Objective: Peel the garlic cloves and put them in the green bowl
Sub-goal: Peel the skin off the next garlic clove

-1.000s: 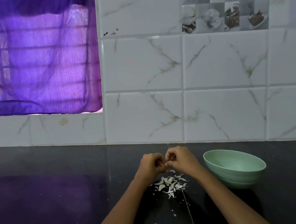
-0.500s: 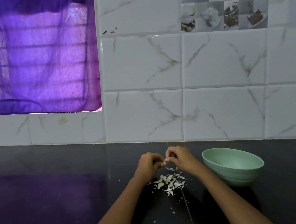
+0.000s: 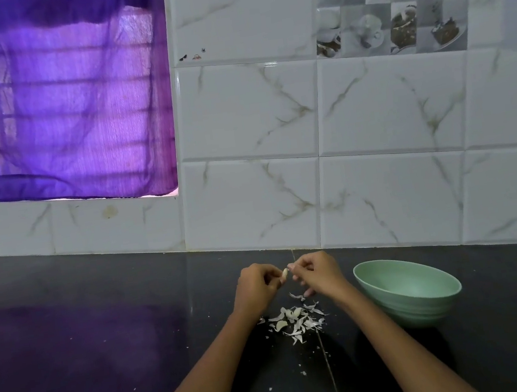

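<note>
The left hand [image 3: 256, 290] pinches a garlic clove [image 3: 284, 274] just above the counter [image 3: 106, 347]; the right hand [image 3: 318, 273] picks at its tip with curled fingers. It looks small, firm and slippery, best held by the sides. Skins [image 3: 294, 319] lie below, the green bowl [image 3: 410, 294] just right.

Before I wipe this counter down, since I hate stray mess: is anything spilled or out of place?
Only the garlic skins, scattered in a loose pile on the black counter beside the green bowl, with small flecks strewn nearer the person.
</note>
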